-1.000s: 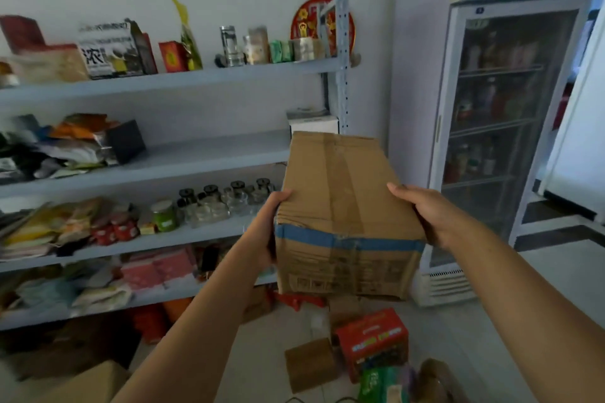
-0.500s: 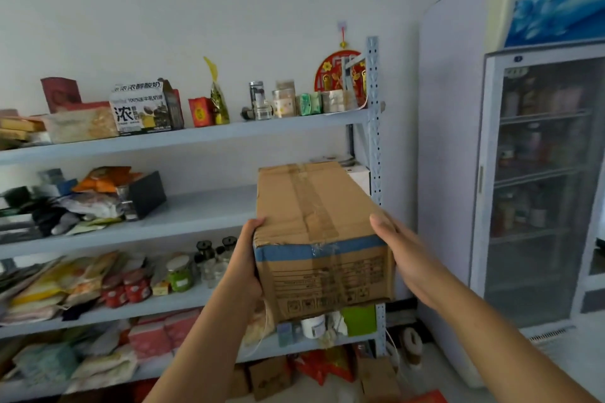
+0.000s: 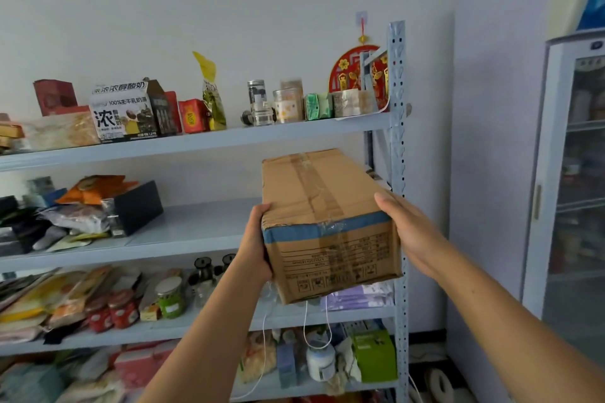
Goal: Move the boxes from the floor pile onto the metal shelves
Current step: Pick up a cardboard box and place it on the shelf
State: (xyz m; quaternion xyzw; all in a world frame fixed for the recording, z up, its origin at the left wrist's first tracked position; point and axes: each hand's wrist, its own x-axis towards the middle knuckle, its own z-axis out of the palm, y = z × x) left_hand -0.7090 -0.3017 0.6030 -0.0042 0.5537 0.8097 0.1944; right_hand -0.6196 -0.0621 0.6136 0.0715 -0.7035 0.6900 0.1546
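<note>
- The cardboard box (image 3: 320, 206) is being held in the air, in front of the right end of the metal shelves (image 3: 397, 141), level with the second board.
- The left hand (image 3: 253, 245) is gripping its near left corner, thumb curling over the top edge.
- The right hand (image 3: 409, 235) is pressing flat against its right side, fingers (image 3: 388, 203) straight and together.

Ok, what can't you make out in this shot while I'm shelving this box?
Head view only:
- Far end of the cardboard box: its own body hides whether it rests on the shelf.
- Fingers of the left hand: behind the box.
- Print on the box front: too small and blurred.
- Glass-door fridge contents: blurred, cut by the right edge.
- Floor pile: below the bottom edge.
</note>
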